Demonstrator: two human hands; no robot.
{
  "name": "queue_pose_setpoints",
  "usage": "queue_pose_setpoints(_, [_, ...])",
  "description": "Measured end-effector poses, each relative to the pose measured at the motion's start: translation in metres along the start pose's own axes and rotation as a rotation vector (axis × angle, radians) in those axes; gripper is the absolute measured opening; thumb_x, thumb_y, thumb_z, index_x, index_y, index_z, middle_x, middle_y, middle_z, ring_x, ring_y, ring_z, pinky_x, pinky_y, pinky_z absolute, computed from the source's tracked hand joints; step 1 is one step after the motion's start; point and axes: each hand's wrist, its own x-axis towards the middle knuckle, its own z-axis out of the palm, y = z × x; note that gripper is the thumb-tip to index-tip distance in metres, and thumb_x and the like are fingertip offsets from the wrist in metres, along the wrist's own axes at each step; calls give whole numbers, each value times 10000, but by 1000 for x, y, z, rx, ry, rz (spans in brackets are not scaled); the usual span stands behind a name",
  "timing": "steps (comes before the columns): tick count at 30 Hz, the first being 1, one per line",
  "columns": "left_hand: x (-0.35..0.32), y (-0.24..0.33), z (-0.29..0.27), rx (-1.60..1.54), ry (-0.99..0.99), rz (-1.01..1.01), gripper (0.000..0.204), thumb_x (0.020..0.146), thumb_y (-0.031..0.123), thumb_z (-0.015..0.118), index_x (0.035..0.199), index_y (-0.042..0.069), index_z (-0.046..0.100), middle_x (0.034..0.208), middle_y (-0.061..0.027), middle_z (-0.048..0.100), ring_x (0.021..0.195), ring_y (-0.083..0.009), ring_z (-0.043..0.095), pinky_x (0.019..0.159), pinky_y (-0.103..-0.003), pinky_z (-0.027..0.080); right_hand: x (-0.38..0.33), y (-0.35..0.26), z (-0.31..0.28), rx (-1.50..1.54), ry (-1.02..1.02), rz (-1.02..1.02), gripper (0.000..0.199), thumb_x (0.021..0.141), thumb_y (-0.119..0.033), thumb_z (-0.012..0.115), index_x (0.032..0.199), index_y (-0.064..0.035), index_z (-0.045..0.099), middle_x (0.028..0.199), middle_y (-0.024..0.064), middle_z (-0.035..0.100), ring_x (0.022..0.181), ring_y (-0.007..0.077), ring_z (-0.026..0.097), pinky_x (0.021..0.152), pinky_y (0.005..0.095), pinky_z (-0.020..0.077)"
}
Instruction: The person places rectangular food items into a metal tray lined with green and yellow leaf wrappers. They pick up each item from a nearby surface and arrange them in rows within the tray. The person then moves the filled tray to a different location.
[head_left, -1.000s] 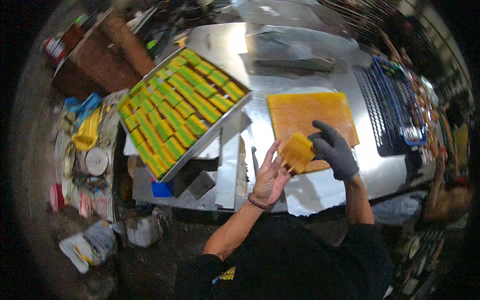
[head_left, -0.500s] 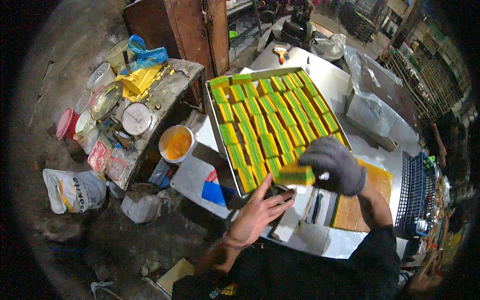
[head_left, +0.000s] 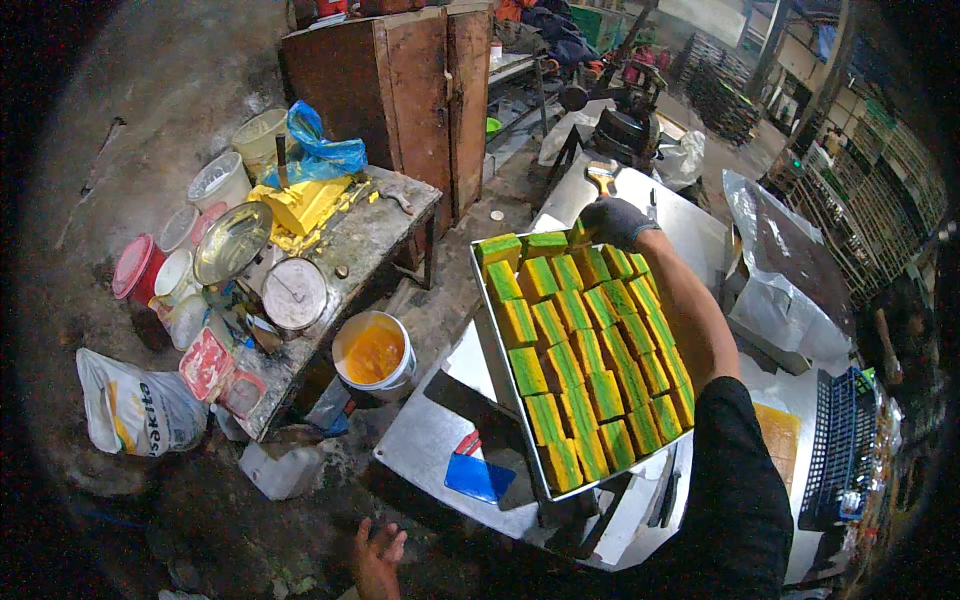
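Right hand [head_left: 612,220], gloved dark, reaches to the far edge of the tray [head_left: 489,330]; fingers curled over a green-and-yellow cake [head_left: 580,236] in the top row, grip itself not clear. Left hand [head_left: 378,558] bare, open, palm up, holding nothing, low by the near edge of the worktop [head_left: 420,450]. Tray rests tilted on the steel worktop, packed with rows of cakes. Blue scraper [head_left: 478,476] lies just beside the tray's near left corner. Bucket [head_left: 373,352] of orange liquid stands left of the worktop.

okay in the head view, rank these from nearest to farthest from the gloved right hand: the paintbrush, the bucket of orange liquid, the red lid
From the right hand:
1. Paintbrush, just beyond it on the metal table.
2. Bucket of orange liquid, down on the left.
3. Red lid, far left.
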Motion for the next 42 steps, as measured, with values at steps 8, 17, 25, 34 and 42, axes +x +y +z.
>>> queue_pose_setpoints(8, [-8,58,8,-1265,-99,-256,502,1061,145,460,1549,121,342,1437,-225,521,1279,-375,574,1056,-430,525,-16,-5,3,305,160,182,535,832,-196,785,1347,-156,643,1327,151,655,1171,356,635,984,446,525])
queue_pose_setpoints(17, [-11,132,67,-734,-372,-15,688,985,444,611,1413,-76,469,1190,-257,674,1201,-352,634,1073,-455,459,-312,-56,12,584,698,354,430,876,-122,729,1293,-43,661,1177,182,701,1110,321,678,978,404,518])
queue_pose_setpoints(25, [-43,199,174,-553,-916,60,719,973,454,647,1433,-67,461,1256,-265,641,1181,-370,643,1083,-469,455,-677,-145,171,352,218,1745,655,997,-439,554,1439,41,504,1426,266,561,1354,400,512,1152,452,386])
queue_pose_setpoints(34, [-115,244,302,-390,-1187,82,725,976,428,649,1443,-88,443,1324,-263,602,1236,-361,610,1102,-451,429,-836,-117,303,216,-82,1674,411,984,-454,524,1247,-142,570,1190,169,607,1159,380,595,915,597,499])
queue_pose_setpoints(42, [-152,246,373,-378,-1322,52,655,1005,339,622,1491,-44,407,1339,-233,599,1258,-325,593,1101,-453,427,-819,-125,209,919,870,1854,712,777,-171,828,1395,7,524,1003,156,693,851,251,697,769,354,585])
